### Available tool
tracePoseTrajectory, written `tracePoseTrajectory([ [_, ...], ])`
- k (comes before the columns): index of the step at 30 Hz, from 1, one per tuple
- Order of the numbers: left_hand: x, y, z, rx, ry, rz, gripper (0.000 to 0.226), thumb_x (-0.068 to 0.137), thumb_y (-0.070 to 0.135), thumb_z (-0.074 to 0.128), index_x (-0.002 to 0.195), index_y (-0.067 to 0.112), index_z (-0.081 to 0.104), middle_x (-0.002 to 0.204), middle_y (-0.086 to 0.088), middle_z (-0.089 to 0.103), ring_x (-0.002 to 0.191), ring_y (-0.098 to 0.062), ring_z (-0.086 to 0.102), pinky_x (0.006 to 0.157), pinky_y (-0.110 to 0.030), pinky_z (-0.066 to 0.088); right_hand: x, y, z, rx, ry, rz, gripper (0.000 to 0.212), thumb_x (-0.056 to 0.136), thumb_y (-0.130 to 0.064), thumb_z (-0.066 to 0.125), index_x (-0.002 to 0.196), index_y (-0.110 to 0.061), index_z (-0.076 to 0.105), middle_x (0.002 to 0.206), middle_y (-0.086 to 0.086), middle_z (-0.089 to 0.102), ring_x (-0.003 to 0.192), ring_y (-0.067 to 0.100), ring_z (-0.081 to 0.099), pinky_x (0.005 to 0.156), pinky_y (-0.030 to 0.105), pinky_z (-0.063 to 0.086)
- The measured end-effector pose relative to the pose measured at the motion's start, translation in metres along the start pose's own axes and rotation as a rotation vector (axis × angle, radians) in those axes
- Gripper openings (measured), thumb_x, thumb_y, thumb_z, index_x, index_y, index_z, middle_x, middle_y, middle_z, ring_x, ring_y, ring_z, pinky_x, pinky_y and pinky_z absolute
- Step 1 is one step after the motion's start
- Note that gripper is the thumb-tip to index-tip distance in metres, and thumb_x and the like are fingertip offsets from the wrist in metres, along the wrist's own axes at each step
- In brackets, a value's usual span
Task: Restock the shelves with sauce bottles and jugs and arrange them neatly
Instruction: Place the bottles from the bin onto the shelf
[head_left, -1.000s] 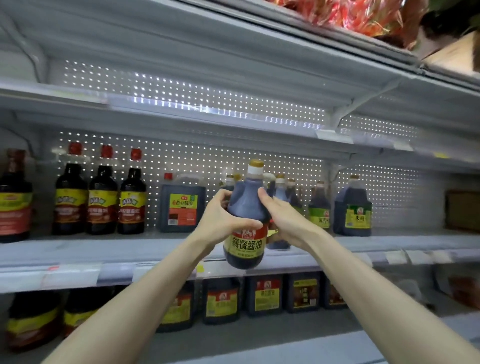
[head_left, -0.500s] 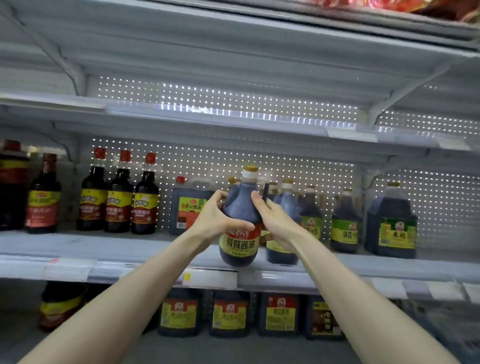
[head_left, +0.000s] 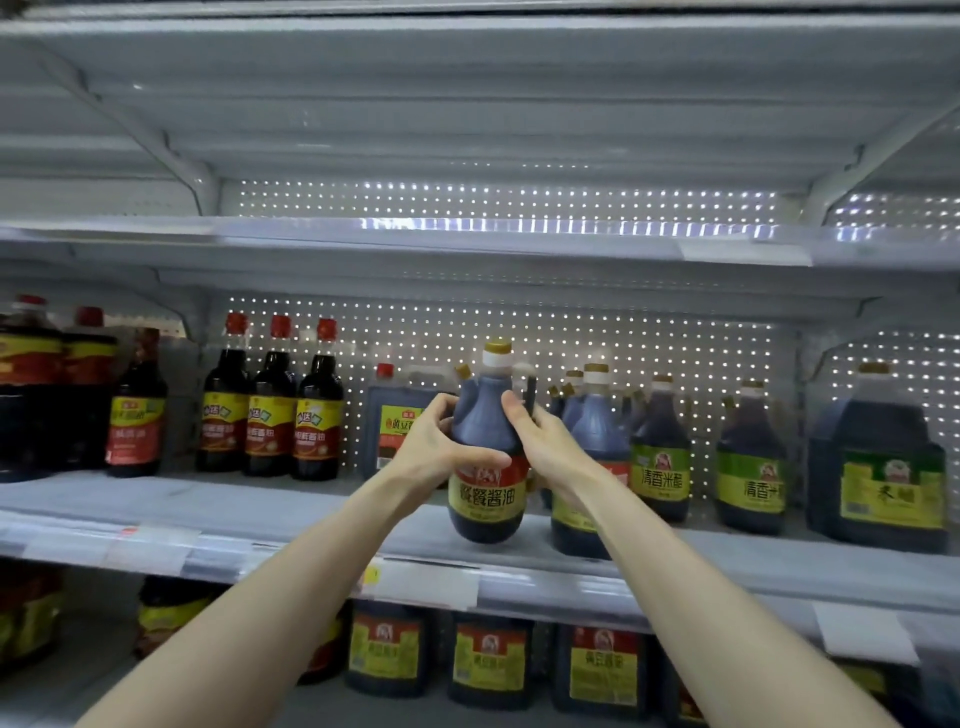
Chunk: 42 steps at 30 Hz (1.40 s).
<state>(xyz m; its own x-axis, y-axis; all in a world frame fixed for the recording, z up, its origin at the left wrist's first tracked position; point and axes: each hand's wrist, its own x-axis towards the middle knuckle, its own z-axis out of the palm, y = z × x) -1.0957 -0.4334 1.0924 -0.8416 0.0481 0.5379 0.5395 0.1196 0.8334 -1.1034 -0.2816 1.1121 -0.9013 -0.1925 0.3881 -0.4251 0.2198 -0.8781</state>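
Head view: both hands grip one sauce jug
Left hand (head_left: 436, 447) and right hand (head_left: 550, 447) clasp dark yellow-labelled plastic jug (head_left: 488, 467) above grey metal shelf (head_left: 260, 514)

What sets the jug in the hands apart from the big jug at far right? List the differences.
The held jug is rounded with a yellow-and-red label; the far-right jug is squarer, wider, with a green-and-yellow label. The held jug is gripped by the left hand and right hand at the shelf front; the far-right jug stands alone. Both hold dark liquid.
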Motion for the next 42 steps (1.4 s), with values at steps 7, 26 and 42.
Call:
tracePoseTrajectory([
  [7, 0.012, -0.020, 0.005, -0.134, -0.019, -0.063, 0.046, 0.067, 0.007, 0.083, 0.099, 0.024, 0.055, 0.099, -0.005, 0.070, 0.088, -0.017, 0.069, 0.070, -0.027, 0.053, 0.014, 0.013, 0.002, -0.092, 0.012, 0.090, 0.060, 0.100, -0.055, 0.028, 0.144, -0.015, 0.036, 0.143, 0.012, 0.048, 0.126, 0.031, 0.049, 0.104, 0.052, 0.043],
  [26, -0.005, -0.051, -0.002, -0.093, -0.154, -0.210, 0.054, 0.094, 0.034, 0.055, 0.144, 0.019, 0.038, 0.115, 0.004, 0.061, 0.108, -0.015, 0.057, 0.089, -0.038, 0.044, 0.001, 0.063, 0.026, 0.092, 0.106, 0.093, 0.053, 0.100, -0.054, 0.024, 0.147, -0.032, 0.029, 0.144, 0.002, 0.047, 0.130, 0.023, 0.047, 0.111, 0.053, 0.036],
  [42, -0.005, -0.051, -0.007, -0.102, -0.250, -0.252, 0.038, 0.097, 0.033, 0.050, 0.133, 0.025, 0.041, 0.118, 0.003, 0.060, 0.100, -0.007, 0.057, 0.084, -0.031, 0.048, -0.001, 0.068, 0.026, 0.075, 0.120, 0.054, 0.052, 0.101, -0.052, 0.026, 0.149, -0.032, 0.028, 0.146, 0.001, 0.045, 0.133, 0.022, 0.044, 0.112, 0.051, 0.035],
])
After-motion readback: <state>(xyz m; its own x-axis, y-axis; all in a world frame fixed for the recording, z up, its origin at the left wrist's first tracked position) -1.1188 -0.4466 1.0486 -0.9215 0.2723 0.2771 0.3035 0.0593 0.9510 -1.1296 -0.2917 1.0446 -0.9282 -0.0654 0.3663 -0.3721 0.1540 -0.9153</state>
